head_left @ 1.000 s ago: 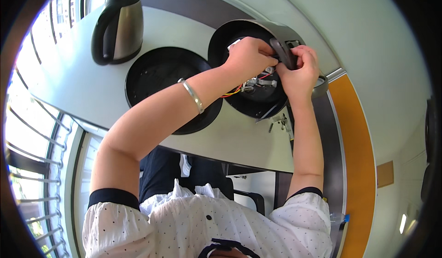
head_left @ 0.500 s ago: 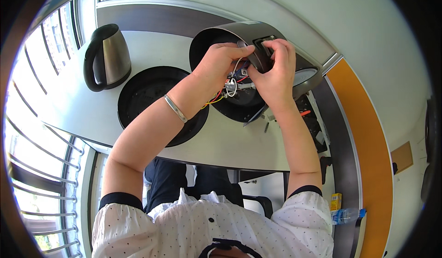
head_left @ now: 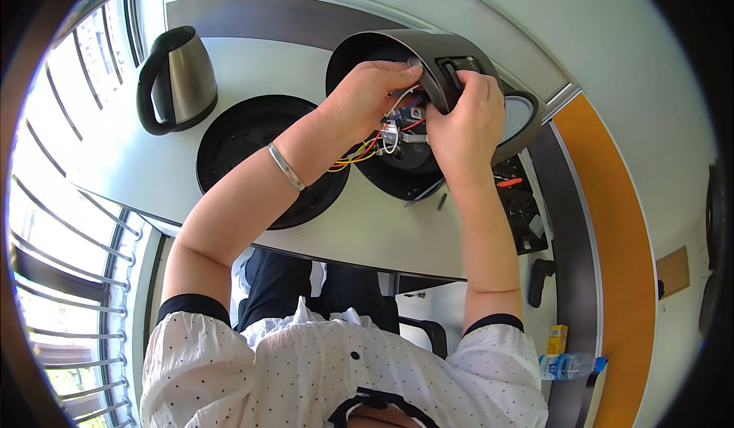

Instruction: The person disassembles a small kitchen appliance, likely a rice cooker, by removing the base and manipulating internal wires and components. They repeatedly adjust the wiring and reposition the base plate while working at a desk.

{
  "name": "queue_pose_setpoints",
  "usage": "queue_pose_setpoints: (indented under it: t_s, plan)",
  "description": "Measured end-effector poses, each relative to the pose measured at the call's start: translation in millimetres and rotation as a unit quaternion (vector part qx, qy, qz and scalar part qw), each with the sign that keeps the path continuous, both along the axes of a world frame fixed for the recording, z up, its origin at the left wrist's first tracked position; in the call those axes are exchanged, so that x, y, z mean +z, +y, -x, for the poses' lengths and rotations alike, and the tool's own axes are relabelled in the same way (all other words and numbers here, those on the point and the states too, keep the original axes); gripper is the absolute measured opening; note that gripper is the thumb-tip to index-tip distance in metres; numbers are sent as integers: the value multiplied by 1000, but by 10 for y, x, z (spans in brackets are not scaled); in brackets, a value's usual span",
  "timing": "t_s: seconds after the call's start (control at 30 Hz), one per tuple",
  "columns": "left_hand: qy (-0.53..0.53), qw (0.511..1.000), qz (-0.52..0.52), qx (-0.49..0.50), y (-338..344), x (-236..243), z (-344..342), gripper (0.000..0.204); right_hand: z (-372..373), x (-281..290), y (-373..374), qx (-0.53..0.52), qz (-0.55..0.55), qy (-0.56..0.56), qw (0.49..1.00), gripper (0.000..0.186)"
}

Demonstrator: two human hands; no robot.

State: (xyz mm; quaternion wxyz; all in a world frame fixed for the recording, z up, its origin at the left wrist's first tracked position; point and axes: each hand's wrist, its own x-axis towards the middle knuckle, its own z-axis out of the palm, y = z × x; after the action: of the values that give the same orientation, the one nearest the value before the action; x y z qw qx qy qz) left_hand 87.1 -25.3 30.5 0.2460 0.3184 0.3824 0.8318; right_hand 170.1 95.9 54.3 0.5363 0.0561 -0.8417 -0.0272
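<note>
An open appliance housing [head_left: 417, 42], dark brown and rounded, stands tipped on the table with a small panel window in its side. My left hand [head_left: 367, 99] reaches into its opening, thumb and fingers closed at the inner rim; the fingertips are partly hidden. With its fingers at the panel window and its thumb inside, my right hand [head_left: 470, 126] grips the housing's wall. Below and between both hands hangs a bundle of red, yellow and white wires [head_left: 363, 157] with metal parts. A round black pan [head_left: 252, 153] lies left of the housing, partly behind my left forearm.
A steel kettle [head_left: 187, 84] with a black handle stands at the far left. Beyond my right forearm lies a black tool tray [head_left: 527, 222] with an orange-handled tool. A small metal piece [head_left: 442, 202] rests on the table. A plastic bottle [head_left: 569, 366] is at the lower right.
The whole view has shifted slightly. My right hand has slid its fingers a little along the panel window; both hands stay at the housing.
</note>
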Motion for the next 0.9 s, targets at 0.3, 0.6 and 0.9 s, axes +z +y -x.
queue_pose_setpoints:
  t_s: [0.3,0.6,0.9]
  plan:
    - [-72,997,-25,9,19,170,-85,28,76,38,178,67,33,-29,997,45]
    - [-145,983,-1,110,184,332,-162,18,-101,-9,446,175,166,-86,967,82]
    - [-153,981,-48,106,212,282,-133,17,-126,-283,702,124,209,-141,960,112]
